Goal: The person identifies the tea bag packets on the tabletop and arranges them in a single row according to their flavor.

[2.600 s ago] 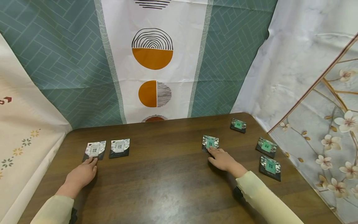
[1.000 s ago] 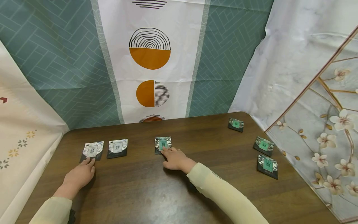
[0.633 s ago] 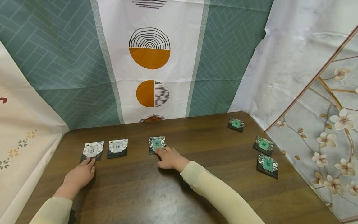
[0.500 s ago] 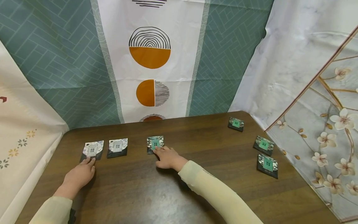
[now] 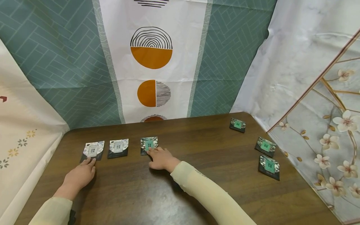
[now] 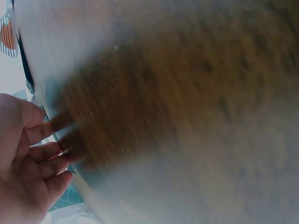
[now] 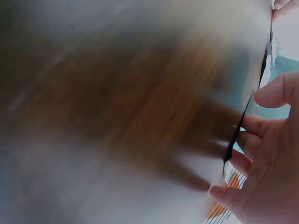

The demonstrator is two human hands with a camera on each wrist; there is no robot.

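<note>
Here, the right hand (image 5: pixel 161 158) is resting its outstretched fingertips on the near part of a green-labelled packet (image 5: pixel 149 143), which is lying flat just beyond that hand on the brown table (image 5: pixel 121 187). The left hand (image 5: pixel 80 175), fingers also extended loosely, is touching the near edge of a white packet (image 5: pixel 94 148). A second white packet (image 5: pixel 118 148) is lying between these two, touched by neither hand.
</note>
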